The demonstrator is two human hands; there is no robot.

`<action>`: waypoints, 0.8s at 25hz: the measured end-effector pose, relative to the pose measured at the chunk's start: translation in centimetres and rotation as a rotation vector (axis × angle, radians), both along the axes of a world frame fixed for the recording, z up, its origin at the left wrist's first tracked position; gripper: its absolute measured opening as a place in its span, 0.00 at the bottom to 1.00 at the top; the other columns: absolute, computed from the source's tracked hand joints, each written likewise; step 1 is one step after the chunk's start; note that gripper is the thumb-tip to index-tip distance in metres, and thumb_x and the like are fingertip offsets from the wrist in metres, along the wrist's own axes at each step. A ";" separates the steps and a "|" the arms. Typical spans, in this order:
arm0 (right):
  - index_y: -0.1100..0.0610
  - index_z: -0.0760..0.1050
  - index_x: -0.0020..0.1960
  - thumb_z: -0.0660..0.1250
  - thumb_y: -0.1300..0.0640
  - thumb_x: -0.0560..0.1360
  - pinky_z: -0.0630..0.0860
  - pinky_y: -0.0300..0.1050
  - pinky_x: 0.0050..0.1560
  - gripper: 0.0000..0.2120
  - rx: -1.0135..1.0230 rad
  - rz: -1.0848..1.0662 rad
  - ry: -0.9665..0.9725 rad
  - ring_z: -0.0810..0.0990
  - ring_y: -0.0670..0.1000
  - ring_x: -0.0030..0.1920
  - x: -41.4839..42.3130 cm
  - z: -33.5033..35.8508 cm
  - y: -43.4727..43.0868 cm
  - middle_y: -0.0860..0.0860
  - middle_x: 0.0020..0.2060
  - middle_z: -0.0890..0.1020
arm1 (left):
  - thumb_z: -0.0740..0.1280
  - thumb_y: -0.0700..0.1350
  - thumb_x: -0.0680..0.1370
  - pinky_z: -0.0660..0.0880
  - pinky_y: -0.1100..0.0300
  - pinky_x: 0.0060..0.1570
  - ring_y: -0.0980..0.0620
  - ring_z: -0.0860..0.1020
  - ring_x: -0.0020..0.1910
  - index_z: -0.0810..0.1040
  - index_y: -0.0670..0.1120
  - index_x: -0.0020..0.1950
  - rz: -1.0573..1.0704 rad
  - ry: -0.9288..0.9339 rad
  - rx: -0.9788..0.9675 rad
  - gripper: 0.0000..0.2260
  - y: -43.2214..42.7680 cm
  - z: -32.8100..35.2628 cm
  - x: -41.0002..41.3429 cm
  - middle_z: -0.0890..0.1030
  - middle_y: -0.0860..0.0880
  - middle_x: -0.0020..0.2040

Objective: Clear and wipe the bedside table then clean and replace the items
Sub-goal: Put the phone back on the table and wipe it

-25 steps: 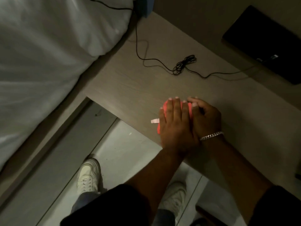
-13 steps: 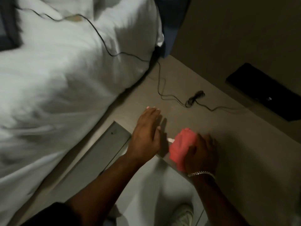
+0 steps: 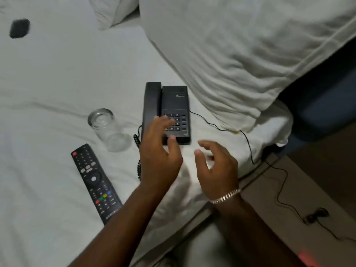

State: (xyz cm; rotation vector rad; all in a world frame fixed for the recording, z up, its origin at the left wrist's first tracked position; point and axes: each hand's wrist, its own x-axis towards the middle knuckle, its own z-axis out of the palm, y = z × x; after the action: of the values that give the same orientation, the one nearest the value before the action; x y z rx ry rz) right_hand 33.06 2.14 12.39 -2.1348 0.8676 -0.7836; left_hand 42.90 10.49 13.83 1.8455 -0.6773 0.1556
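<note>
A wide white-sheeted bed (image 3: 48,78) with a rumpled white pillow (image 3: 231,45) fills most of the view, and the pale wood-grain bench (image 3: 300,197) is seen at the lower right, crossed by a thin black cable (image 3: 281,195). On the sheet lie a black corded desk telephone (image 3: 169,101), a long black remote control (image 3: 96,184) and a clear drinking glass (image 3: 107,128) tipped on its side. The left hand (image 3: 159,157) is spread above the keypad and the right hand (image 3: 217,166) is held just beside the telephone; both are unclenched and empty. If the telephone is lifted, the cable could snag, or the glass could be rolled by the disturbed sheet.
</note>
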 end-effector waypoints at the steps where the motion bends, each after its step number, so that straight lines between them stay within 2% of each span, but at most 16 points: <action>1: 0.57 0.78 0.57 0.66 0.57 0.74 0.79 0.54 0.54 0.12 0.017 0.008 0.031 0.81 0.56 0.53 2.1 0.1 -0.4 0.52 0.52 0.83 | 0.63 0.34 0.72 0.67 0.67 0.62 0.48 0.75 0.61 0.77 0.37 0.59 0.062 0.022 0.031 0.16 -0.2 -0.1 1.9 0.78 0.46 0.58; 3: 0.58 0.75 0.61 0.65 0.58 0.74 0.75 0.52 0.60 0.16 -0.004 0.023 0.140 0.79 0.60 0.57 5.3 -0.4 -1.6 0.55 0.57 0.82 | 0.63 0.39 0.73 0.65 0.60 0.65 0.42 0.73 0.62 0.73 0.38 0.63 0.112 0.172 0.125 0.18 -0.8 -1.1 4.9 0.77 0.41 0.59; 4: 0.59 0.73 0.64 0.64 0.59 0.74 0.71 0.49 0.62 0.18 -0.017 0.042 0.212 0.77 0.61 0.60 6.5 -0.7 -2.0 0.56 0.60 0.80 | 0.63 0.43 0.73 0.65 0.52 0.68 0.39 0.73 0.61 0.73 0.40 0.62 0.105 0.264 0.190 0.18 -1.2 -2.0 6.1 0.78 0.40 0.59; 6: 0.58 0.67 0.71 0.61 0.60 0.77 0.68 0.47 0.64 0.22 0.032 0.083 0.351 0.74 0.61 0.65 7.9 -1.2 -2.7 0.57 0.66 0.76 | 0.63 0.52 0.70 0.65 0.40 0.66 0.38 0.73 0.60 0.73 0.44 0.58 0.055 0.365 0.362 0.20 -1.9 -3.5 7.9 0.79 0.44 0.56; 7: 0.56 0.64 0.73 0.60 0.60 0.78 0.68 0.48 0.64 0.24 0.066 0.092 0.395 0.73 0.61 0.66 8.2 -1.5 -2.9 0.58 0.68 0.75 | 0.63 0.55 0.70 0.65 0.38 0.65 0.39 0.73 0.60 0.72 0.45 0.59 0.024 0.386 0.397 0.22 -2.0 -4.0 8.5 0.79 0.46 0.55; 8: 0.55 0.62 0.74 0.60 0.60 0.78 0.69 0.49 0.64 0.25 0.087 0.095 0.413 0.73 0.61 0.66 8.4 -1.8 -3.1 0.58 0.68 0.75 | 0.64 0.56 0.70 0.67 0.41 0.65 0.42 0.74 0.59 0.72 0.46 0.60 0.001 0.395 0.376 0.22 -2.1 -4.4 8.7 0.79 0.49 0.55; 10: 0.54 0.60 0.75 0.60 0.61 0.78 0.70 0.50 0.63 0.26 0.083 0.098 0.391 0.73 0.62 0.65 8.1 -2.2 -3.1 0.59 0.67 0.75 | 0.69 0.52 0.73 0.72 0.55 0.60 0.50 0.77 0.54 0.73 0.48 0.61 -0.023 0.398 0.299 0.19 -1.8 -4.3 8.4 0.78 0.54 0.52; 12: 0.55 0.61 0.75 0.60 0.62 0.78 0.70 0.50 0.62 0.26 0.033 0.094 0.341 0.74 0.62 0.62 6.8 -2.6 -2.4 0.59 0.66 0.76 | 0.70 0.47 0.75 0.70 0.74 0.45 0.59 0.77 0.47 0.73 0.50 0.62 -0.050 0.387 0.261 0.16 -1.4 -3.8 7.3 0.78 0.58 0.50; 13: 0.56 0.62 0.75 0.60 0.62 0.77 0.71 0.49 0.61 0.26 0.014 0.079 0.319 0.75 0.62 0.61 5.7 -2.7 -2.0 0.58 0.65 0.76 | 0.70 0.46 0.75 0.68 0.78 0.40 0.64 0.77 0.44 0.73 0.51 0.61 -0.070 0.378 0.239 0.15 -1.3 -3.5 6.4 0.78 0.60 0.48; 17: 0.55 0.67 0.72 0.58 0.59 0.76 0.67 0.40 0.55 0.24 -0.030 -0.052 0.236 0.76 0.57 0.55 -0.2 -2.0 -1.0 0.55 0.63 0.78 | 0.71 0.43 0.75 0.69 0.79 0.39 0.72 0.77 0.44 0.72 0.60 0.57 -0.181 0.379 0.143 0.17 -1.7 -1.9 1.1 0.79 0.65 0.47; 18: 0.55 0.68 0.72 0.58 0.58 0.75 0.66 0.36 0.55 0.24 -0.033 -0.096 0.219 0.76 0.57 0.56 -2.1 -1.9 -1.0 0.55 0.63 0.78 | 0.71 0.42 0.75 0.70 0.79 0.40 0.72 0.77 0.45 0.71 0.63 0.56 -0.219 0.375 0.124 0.18 -2.0 -1.6 -0.6 0.79 0.66 0.47; 20: 0.54 0.68 0.71 0.59 0.57 0.77 0.65 0.37 0.61 0.23 -0.040 -0.166 0.196 0.77 0.57 0.61 -6.2 -1.8 -0.8 0.56 0.65 0.78 | 0.71 0.42 0.75 0.70 0.79 0.42 0.73 0.77 0.48 0.69 0.67 0.55 -0.298 0.358 0.111 0.21 -2.4 -1.0 -4.3 0.79 0.72 0.47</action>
State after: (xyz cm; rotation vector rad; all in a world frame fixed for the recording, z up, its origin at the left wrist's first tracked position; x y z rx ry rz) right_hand 26.86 1.35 10.58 -2.2230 1.1521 -0.6858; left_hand 38.64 8.12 12.79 1.7912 -0.7073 -0.4056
